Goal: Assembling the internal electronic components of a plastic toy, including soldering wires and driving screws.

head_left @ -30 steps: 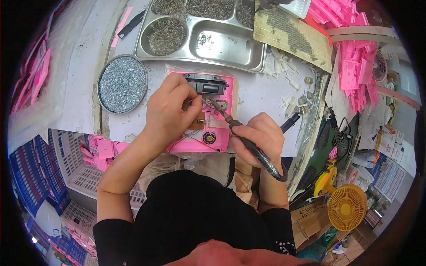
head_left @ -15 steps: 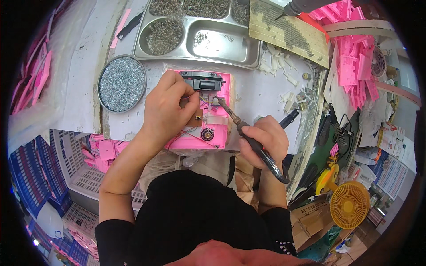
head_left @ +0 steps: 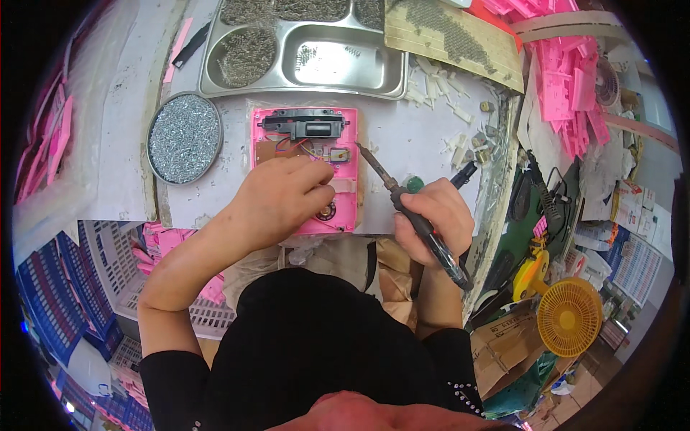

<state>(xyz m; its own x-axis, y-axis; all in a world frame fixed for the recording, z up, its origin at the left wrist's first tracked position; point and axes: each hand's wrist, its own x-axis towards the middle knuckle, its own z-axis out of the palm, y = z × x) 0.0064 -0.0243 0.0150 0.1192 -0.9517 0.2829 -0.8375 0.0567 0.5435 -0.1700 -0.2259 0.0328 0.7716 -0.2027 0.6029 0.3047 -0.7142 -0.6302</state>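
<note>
A pink plastic housing (head_left: 348, 215) lies on the white-covered worktop in front of me. Inside it sit a black plastic mechanism (head_left: 320, 129) along the far edge, a small motor-like metal part (head_left: 340, 154), thin coloured wires, a brown board (head_left: 269, 151) and a round speaker-like part (head_left: 328, 211). My left hand (head_left: 284, 192) hovers over the housing's near half, fingers bent and pinched together; whatever they hold is hidden. In my right hand (head_left: 442, 215) is a soldering iron (head_left: 415, 215), its tip pointing up-left beside the housing's right edge, apart from the parts.
To the left stands a round dish of small silvery pieces (head_left: 185, 138). A metal compartment tray (head_left: 316, 92) with small springs spans the back. White plastic pieces (head_left: 430, 82) lie scattered at right, near a stack of pink parts (head_left: 568, 86). A yellow fan (head_left: 568, 316) stands lower right.
My left hand has moved from the black mechanism toward the housing's near side, uncovering wires and the brown board. The soldering iron's tip has drawn back from the parts to the housing's right edge.
</note>
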